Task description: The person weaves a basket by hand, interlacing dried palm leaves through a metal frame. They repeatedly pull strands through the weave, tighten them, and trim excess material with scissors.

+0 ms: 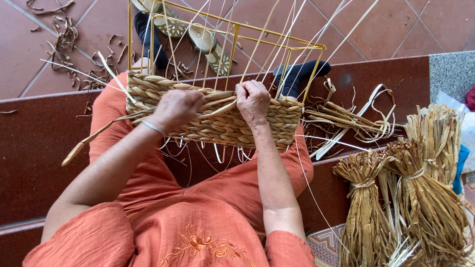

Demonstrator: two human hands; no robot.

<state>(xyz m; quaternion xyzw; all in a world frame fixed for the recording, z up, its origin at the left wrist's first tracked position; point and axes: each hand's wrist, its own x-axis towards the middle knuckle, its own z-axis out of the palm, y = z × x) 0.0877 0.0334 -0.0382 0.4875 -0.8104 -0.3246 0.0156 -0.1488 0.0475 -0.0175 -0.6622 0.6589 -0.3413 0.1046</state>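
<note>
1. The half-woven basket (217,116) rests on the person's lap, on the orange dress (198,212), and it is tilted away from the body – its woven wall of braided straw faces the camera.
2. A yellow wire frame (232,34) rises out of the woven part, and many thin pale stakes (277,44) stand up along it and fan outward.
3. The left hand (178,108) lies curled over the top edge of the woven wall, near its left half; the fingers are bent closed on the braid, but what exactly they pinch I cannot tell.
4. The right hand (253,103) is just beside it, at the top edge near the middle – its fingers are closed on a strand of straw (217,110) that runs between the two hands.
5. A silver bracelet (154,128) sits on the left wrist.
6. On the dark red step (29,148), at its right end, lie tied bundles of dried straw (420,198) and loose pale strips (346,118).
7. Beyond the step, on the tiled floor (396,24), a pair of sandals (208,44) lies among straw scraps (64,34)
</note>
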